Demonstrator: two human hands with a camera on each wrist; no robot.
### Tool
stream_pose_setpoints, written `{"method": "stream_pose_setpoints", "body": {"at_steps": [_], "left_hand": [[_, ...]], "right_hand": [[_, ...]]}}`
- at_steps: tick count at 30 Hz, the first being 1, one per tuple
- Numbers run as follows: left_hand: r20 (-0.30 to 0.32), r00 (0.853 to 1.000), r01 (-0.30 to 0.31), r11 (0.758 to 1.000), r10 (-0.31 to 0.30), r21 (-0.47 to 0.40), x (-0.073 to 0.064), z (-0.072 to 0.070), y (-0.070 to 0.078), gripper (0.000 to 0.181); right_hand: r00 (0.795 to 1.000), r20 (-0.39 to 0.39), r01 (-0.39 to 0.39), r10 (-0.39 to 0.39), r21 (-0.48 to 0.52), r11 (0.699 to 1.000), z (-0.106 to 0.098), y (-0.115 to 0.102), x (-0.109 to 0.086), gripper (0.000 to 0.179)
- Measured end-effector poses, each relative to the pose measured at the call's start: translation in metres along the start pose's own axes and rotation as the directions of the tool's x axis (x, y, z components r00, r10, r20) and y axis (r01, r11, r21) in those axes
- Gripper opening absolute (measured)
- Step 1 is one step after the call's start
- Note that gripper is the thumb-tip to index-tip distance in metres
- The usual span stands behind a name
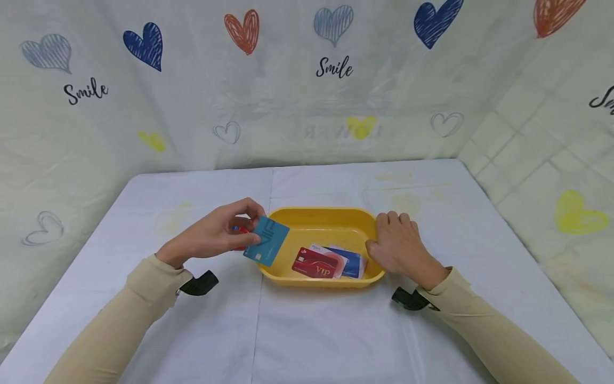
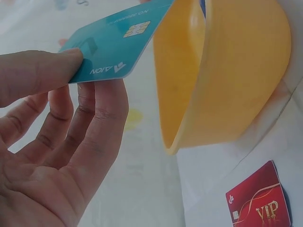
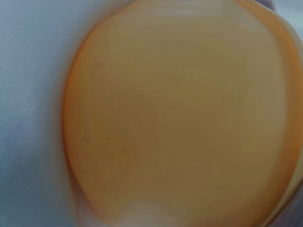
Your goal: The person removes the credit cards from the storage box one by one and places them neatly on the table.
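My left hand (image 1: 223,229) pinches a teal bank-style card (image 1: 267,242) with a chip between thumb and fingers, over the left end of a yellow plastic tray (image 1: 316,212). The left wrist view shows the card (image 2: 113,52) apart from the tray's wall (image 2: 236,85). My right hand (image 1: 400,245) grips the tray's right rim, fingers curled over it. Inside the tray lie a red VIP card (image 1: 314,264) and a blue card (image 1: 353,264), overlapping a pale card. The tray's outer wall (image 3: 180,113) fills the right wrist view.
Another red VIP card (image 2: 260,198) lies on the white-covered table (image 1: 201,330) beside the tray's left end, mostly hidden by my left hand in the head view. A white sheet printed with hearts (image 1: 288,96) hangs behind the table.
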State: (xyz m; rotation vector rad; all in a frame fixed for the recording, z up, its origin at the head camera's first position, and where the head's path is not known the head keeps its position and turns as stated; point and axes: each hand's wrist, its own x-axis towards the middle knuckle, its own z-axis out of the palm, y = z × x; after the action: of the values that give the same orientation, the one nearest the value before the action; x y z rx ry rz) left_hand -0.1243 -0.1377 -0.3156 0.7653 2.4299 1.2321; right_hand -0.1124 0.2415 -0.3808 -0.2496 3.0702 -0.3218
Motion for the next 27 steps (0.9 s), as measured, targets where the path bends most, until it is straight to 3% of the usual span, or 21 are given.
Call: {"method": "stream_pose_setpoints", "body": {"at_steps": [19,27], "left_hand": [[-0.054,0.998,-0.021,0.997,0.017,-0.074,-0.012,-0.008,-0.006,0.034],[-0.095,0.995,-0.032,0.999,0.028,-0.042,-0.017,-0.013,-0.009,0.034]], "right_hand": [[1.000,0.016,-0.006,0.006,0.004,1.000,-0.001,0.001,-0.001,0.029],[1.000,0.016,-0.003,0.003,0.005,1.000,-0.002,0.001,-0.001,0.027]]}}
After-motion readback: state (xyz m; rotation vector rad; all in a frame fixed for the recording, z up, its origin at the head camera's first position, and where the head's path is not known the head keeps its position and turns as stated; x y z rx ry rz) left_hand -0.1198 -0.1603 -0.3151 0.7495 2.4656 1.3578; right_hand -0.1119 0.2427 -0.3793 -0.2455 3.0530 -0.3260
